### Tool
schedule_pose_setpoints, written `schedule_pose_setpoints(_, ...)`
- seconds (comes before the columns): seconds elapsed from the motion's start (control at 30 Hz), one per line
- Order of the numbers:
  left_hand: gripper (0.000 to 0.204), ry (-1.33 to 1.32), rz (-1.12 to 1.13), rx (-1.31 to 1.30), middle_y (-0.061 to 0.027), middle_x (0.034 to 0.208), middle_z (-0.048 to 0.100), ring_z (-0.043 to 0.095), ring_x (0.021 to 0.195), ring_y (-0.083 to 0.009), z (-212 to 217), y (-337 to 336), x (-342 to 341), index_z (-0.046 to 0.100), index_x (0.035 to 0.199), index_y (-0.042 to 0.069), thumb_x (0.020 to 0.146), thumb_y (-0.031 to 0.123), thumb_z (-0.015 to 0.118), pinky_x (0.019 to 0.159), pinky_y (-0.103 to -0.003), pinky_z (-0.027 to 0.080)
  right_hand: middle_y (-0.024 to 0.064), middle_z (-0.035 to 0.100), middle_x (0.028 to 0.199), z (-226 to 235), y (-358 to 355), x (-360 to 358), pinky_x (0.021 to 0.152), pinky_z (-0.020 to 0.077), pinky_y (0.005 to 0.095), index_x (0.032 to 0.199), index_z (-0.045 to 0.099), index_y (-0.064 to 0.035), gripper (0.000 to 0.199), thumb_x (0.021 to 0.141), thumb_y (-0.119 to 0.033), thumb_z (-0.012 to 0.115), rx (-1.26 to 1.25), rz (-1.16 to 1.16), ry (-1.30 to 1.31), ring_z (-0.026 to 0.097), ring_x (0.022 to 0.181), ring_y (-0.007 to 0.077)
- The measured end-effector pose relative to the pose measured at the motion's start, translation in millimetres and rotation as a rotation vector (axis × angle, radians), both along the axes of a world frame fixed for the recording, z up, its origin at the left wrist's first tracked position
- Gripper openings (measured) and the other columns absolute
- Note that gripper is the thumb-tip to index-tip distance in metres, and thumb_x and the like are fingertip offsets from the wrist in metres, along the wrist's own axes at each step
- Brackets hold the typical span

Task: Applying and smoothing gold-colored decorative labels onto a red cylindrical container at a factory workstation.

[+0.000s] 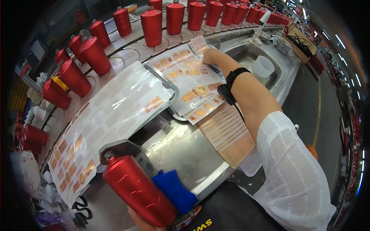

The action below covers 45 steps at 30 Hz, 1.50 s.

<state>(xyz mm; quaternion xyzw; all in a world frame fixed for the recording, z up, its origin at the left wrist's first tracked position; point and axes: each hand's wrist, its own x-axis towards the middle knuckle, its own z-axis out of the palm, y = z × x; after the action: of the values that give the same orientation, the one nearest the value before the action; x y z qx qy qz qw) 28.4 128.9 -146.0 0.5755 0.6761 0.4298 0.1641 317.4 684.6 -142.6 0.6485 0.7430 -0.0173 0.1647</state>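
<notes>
Two hands: right (210, 57) on sticker sheet (192, 82).

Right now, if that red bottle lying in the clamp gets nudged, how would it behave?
The red bottle is round and lies on its side, so it probably rolls. Its glossy skin looks slippery. The left hand below and the blue cloth beside it may check it.

Loads of label sheets here. Clear backing sheet with copper-gold stickers (192, 82) right under the outstretched right hand (210, 57), labels square and round. Second sheet, mostly peeled, white with a few gold ones (110, 115), further left of that hand. Striped copper strip sheet (227, 133) down below the wrist, hanging off the counter edge.
</notes>
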Motion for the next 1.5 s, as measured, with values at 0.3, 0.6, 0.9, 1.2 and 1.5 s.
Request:
schedule_pose_setpoints(0.3,0.09,0.097,0.038,0.015,-0.0294,0.146,0.033,0.033,0.136,-0.0421,-30.6,-22.1,-9.5,0.023,0.145,-0.009,0.087,0.05,0.057,0.112,-0.047,0.022,0.0185,0.068,0.104,15.4,-17.8,-4.8,0.09,0.0466,0.0482,0.099,0.072,-0.0056,0.028,0.081,-0.021,0.057,0.286,0.285,-0.008,0.061,0.106,0.0353)
schedule_pose_setpoints(0.6,0.087,0.082,-0.01,-0.019,-0.0276,0.148,0.032,0.032,0.137,-0.0419,-21.8,-11.0,-5.1,0.023,0.145,-0.009,0.091,0.051,0.054,0.113,-0.047,0.021,0.0154,0.057,0.13,3.9,-30.3,8.0,0.1,0.038,0.0493,0.114,0.066,-0.0038,0.033,0.089,-0.017,0.05,0.074,0.182,0.018,0.045,0.127,0.0332)
schedule_pose_setpoints(0.9,0.092,0.048,0.03,0.023,-0.0277,0.149,0.03,0.03,0.139,-0.0406,-30.0,-21.7,-8.1,0.022,0.146,-0.008,0.089,0.056,0.055,0.114,-0.047,0.02,0.0131,0.056,0.133,0.8,-20.7,-13.6,0.105,0.0349,0.0487,0.121,0.064,-0.0062,0.039,0.086,-0.022,0.058,0.069,0.058,0.031,0.043,0.131,0.0319)
schedule_pose_setpoints(1.2,0.092,0.092,0.018,-0.012,-0.0273,0.148,0.031,0.032,0.138,-0.0401,-22.1,-16.3,-5.4,0.022,0.145,-0.008,0.088,0.055,0.056,0.113,-0.045,0.022,0.0188,0.057,0.126,11.3,-23.5,-9.5,0.1,0.0414,0.0481,0.112,0.067,-0.0053,0.037,0.083,-0.027,0.059,0.156,0.114,0.023,0.05,0.123,0.0354)
schedule_pose_setpoints(1.5,0.093,-0.047,0.005,-0.004,-0.0289,0.143,0.036,0.037,0.131,-0.0428,-15.3,-10.5,-2.7,0.025,0.143,-0.009,0.083,0.05,0.064,0.109,-0.048,0.027,0.0101,0.047,0.133,75.8,-92.4,-33.6,0.097,0.0407,0.0589,0.109,0.066,-0.014,0.023,0.088,-0.02,0.058,0.253,0.245,0.208,0.042,0.128,0.0317)
